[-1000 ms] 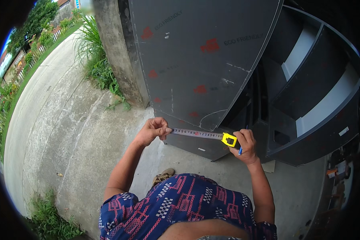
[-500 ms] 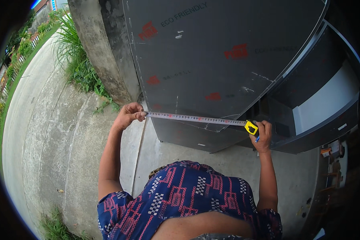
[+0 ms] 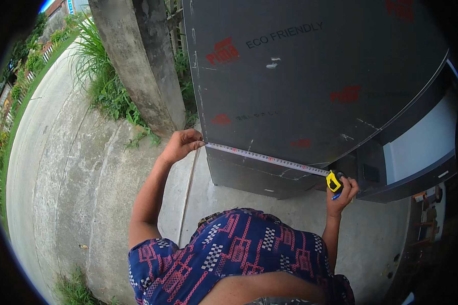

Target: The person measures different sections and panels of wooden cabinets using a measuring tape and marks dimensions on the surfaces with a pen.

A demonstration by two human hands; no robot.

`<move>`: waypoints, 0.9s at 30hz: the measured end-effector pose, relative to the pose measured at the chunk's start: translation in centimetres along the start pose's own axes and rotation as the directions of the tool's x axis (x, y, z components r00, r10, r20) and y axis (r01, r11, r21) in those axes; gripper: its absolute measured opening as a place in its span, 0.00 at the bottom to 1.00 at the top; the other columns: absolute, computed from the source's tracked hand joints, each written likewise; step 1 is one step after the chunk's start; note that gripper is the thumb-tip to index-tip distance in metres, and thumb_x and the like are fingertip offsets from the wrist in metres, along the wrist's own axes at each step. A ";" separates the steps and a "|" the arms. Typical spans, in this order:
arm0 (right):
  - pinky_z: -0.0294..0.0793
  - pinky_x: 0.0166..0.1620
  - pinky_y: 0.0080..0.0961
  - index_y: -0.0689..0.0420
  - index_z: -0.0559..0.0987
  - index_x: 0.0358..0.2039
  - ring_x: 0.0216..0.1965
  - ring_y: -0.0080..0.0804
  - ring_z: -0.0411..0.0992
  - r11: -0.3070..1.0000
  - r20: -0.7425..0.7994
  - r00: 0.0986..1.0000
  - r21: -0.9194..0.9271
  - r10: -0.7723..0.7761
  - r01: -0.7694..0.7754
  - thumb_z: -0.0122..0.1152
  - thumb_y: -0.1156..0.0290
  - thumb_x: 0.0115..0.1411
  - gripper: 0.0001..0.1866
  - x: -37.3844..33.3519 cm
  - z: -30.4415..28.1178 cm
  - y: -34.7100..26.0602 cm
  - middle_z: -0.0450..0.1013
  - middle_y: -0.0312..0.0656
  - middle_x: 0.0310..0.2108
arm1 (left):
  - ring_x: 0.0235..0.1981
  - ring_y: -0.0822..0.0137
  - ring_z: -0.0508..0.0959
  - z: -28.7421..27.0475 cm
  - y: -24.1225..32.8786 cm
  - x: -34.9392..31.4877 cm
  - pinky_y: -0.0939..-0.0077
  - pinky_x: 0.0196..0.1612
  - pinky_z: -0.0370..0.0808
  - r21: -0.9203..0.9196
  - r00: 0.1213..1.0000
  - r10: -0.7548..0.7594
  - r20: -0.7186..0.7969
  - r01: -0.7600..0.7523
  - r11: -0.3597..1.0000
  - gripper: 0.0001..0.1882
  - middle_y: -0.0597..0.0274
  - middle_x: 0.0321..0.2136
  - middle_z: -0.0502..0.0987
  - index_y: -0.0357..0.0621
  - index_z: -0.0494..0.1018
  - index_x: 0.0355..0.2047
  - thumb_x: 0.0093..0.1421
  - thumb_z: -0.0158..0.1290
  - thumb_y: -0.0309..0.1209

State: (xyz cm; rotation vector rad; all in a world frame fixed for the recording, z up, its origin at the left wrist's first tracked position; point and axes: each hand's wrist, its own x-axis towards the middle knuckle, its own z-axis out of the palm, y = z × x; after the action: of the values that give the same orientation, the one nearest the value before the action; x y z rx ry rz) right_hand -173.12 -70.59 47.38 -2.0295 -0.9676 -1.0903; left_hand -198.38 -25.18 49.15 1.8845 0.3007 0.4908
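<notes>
My left hand (image 3: pixel 182 146) pinches the end of a white tape measure blade (image 3: pixel 269 159) at the left edge of a large dark grey panel (image 3: pixel 290 91). The panel forms a side of a tall box-like cabinet and carries red and black print and white marks. Stretched across its lower part, the blade slopes slightly down to the right. Off the panel's right side, my right hand (image 3: pixel 345 195) is closed around the yellow and black tape measure case (image 3: pixel 335 182). A thin blue pen-like thing (image 3: pixel 336 196) pokes out beneath the case from the same hand.
An open dark cabinet section with a pale inner board (image 3: pixel 422 137) stands on the right. At the left rises a weathered concrete post (image 3: pixel 142 66) with grass (image 3: pixel 107 91) beside it. Concrete paving (image 3: pixel 76 188) lies to the left, and shelves with small items (image 3: pixel 426 218) at far right.
In the view, the cabinet, both hands and the tape have shifted to the right. The blade slopes more, with the right hand lower. Both hands keep their hold.
</notes>
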 end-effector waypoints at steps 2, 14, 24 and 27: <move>0.69 0.46 0.37 0.59 0.71 0.45 0.45 0.45 0.65 1.000 0.002 1.000 0.007 0.021 -0.021 0.71 0.82 0.41 0.29 -0.1 0.0 0.2 0.59 0.48 0.45 | 0.30 0.80 0.72 0.3 -0.1 0.3 0.81 0.35 0.73 0.009 1.000 0.018 -0.006 -0.018 1.000 0.08 0.70 0.25 0.75 0.35 0.73 0.32 0.57 0.60 0.26; 0.70 0.43 0.38 0.57 0.73 0.42 0.44 0.45 0.65 0.997 -0.010 0.997 -0.029 0.078 -0.078 0.75 0.77 0.38 0.29 -0.8 1.3 0.7 0.60 0.47 0.43 | 0.28 0.70 0.78 0.3 0.9 0.4 0.75 0.34 0.75 0.301 0.989 0.131 -0.061 -0.107 0.948 0.08 0.58 0.24 0.76 0.32 0.74 0.30 0.53 0.61 0.23; 0.71 0.40 0.34 0.55 0.74 0.42 0.44 0.42 0.66 0.996 -0.031 0.996 -0.034 0.079 -0.080 0.76 0.78 0.36 0.30 -0.7 0.7 0.5 0.60 0.46 0.43 | 0.24 0.69 0.75 1.1 1.0 0.9 0.76 0.31 0.73 0.353 0.986 0.169 -0.012 -0.154 0.923 0.07 0.53 0.24 0.75 0.31 0.74 0.30 0.54 0.60 0.23; 0.71 0.40 0.33 0.55 0.74 0.42 0.43 0.42 0.66 0.997 -0.037 0.997 -0.018 0.069 -0.070 0.76 0.78 0.36 0.30 -0.7 0.9 0.4 0.60 0.46 0.43 | 0.25 0.70 0.75 1.1 1.2 0.6 0.76 0.31 0.72 0.346 0.983 0.183 -0.005 -0.170 0.923 0.07 0.53 0.25 0.75 0.31 0.74 0.31 0.54 0.59 0.22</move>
State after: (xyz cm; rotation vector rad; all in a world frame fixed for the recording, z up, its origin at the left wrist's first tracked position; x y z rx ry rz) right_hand -172.69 -70.30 46.27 -2.0358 -0.8653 -1.0996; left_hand -197.34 -26.30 50.08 2.2596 0.2538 0.6268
